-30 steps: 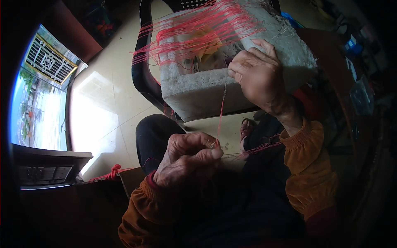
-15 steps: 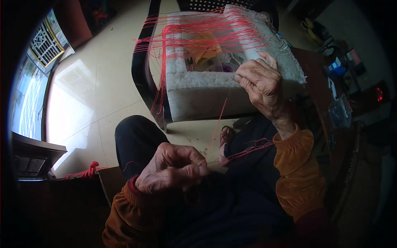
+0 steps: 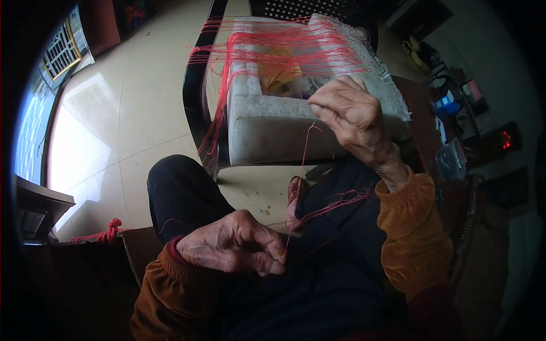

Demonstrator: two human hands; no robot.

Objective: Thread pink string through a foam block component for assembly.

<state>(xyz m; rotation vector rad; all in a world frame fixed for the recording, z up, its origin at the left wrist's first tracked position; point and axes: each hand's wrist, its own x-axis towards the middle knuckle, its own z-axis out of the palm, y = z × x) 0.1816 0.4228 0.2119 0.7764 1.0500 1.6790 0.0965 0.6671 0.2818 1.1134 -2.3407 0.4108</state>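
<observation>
A single red thread (image 3: 305, 150) runs up from my left hand (image 3: 239, 244), which pinches its lower end between thumb and fingertips over my lap. Its upper end curls into a small loop just below my right hand (image 3: 352, 113). Those right fingers are closed in a pinch in front of the foam box; whatever thin thing they grip is too small to make out. The white foam box (image 3: 278, 133) has an open middle, and many red threads (image 3: 290, 48) lie stretched across its top. Loose strands hang down its left side.
A dark chair (image 3: 193, 79) supports the box. Inside lies something yellow (image 3: 280, 71). A bundle of red threads (image 3: 338, 206) rests across my right thigh, and a red thread knot (image 3: 111, 230) sits on a cardboard edge at left. A clear plastic container (image 3: 451, 159) stands at right.
My right hand has moved slightly left, away from the box's threads. My left hand has dropped a little, still pinching the thread. The view has shifted slightly.
</observation>
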